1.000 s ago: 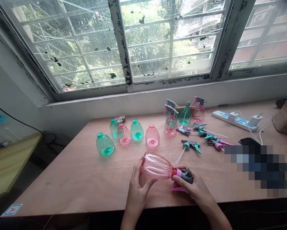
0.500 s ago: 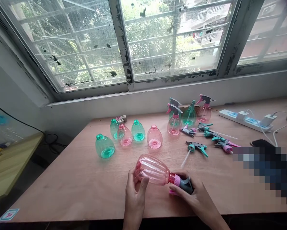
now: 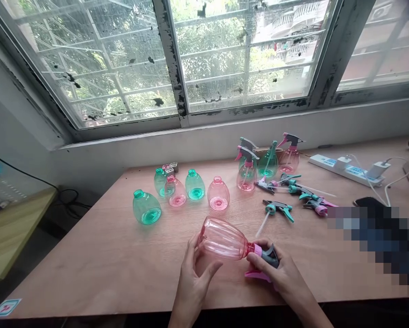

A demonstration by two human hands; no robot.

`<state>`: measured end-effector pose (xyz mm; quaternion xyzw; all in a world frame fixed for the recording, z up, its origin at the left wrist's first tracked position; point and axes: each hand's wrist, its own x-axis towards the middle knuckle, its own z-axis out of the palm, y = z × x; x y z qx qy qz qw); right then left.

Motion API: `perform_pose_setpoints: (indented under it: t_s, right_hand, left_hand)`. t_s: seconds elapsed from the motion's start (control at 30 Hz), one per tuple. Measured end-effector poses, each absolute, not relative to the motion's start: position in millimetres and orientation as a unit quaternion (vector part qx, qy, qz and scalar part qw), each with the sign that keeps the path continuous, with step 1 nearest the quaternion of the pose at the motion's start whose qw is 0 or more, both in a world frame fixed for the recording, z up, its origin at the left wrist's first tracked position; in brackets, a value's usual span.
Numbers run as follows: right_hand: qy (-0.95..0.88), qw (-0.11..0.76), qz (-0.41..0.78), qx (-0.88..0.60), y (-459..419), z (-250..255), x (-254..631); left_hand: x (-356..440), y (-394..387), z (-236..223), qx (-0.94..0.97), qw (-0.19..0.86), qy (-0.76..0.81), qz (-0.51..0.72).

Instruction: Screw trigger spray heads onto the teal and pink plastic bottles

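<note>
Left hand (image 3: pixel 194 273) cupped; right hand (image 3: pixel 276 271) — clenched

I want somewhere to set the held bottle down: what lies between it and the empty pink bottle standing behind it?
Nothing: in the head view only bare table separates the held pink bottle from the empty pink bottle.

Five capless bottles (image 3: pixel 196 186) at ten o'clock; three assembled sprayers (image 3: pixel 247 171) and loose trigger heads (image 3: pixel 278 208) at one o'clock.

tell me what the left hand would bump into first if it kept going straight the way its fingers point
Probably the pink bottle it already cups. Past that, the left hand points up the table toward the capless pink bottle, though depth is hard to judge.
</note>
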<state>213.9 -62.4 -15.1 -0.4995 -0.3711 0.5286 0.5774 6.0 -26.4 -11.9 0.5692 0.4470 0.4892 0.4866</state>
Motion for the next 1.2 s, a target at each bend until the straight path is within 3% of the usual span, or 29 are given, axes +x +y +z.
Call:
perform_pose_setpoints:
  t_s: [0.2, 0.4, 0.57, 0.77, 1.2]
  right_hand:
    - [-0.403, 0.563, 0.512, -0.509, -61, -13, 213]
    - [-0.398, 0.554, 0.53, -0.504, -59, -19, 221]
    - [-0.463, 0.53, 0.509, -0.495, -64, -11, 217]
    - [-0.392, 0.571, 0.513, -0.508, -61, -18, 219]
    - [-0.397, 0.562, 0.515, -0.511, -61, -15, 216]
  left_hand:
    - [9, -27, -9, 0.532, 0.515, 0.445, 0.503]
    - [9, -27, -9, 0.608, 0.419, 0.455, 0.497]
    - [9, -28, -9, 0.591, 0.448, 0.457, 0.491]
    - [8, -27, -11, 0.605, 0.427, 0.457, 0.492]
    - [5, -26, -13, 0.6, 0.432, 0.456, 0.495]
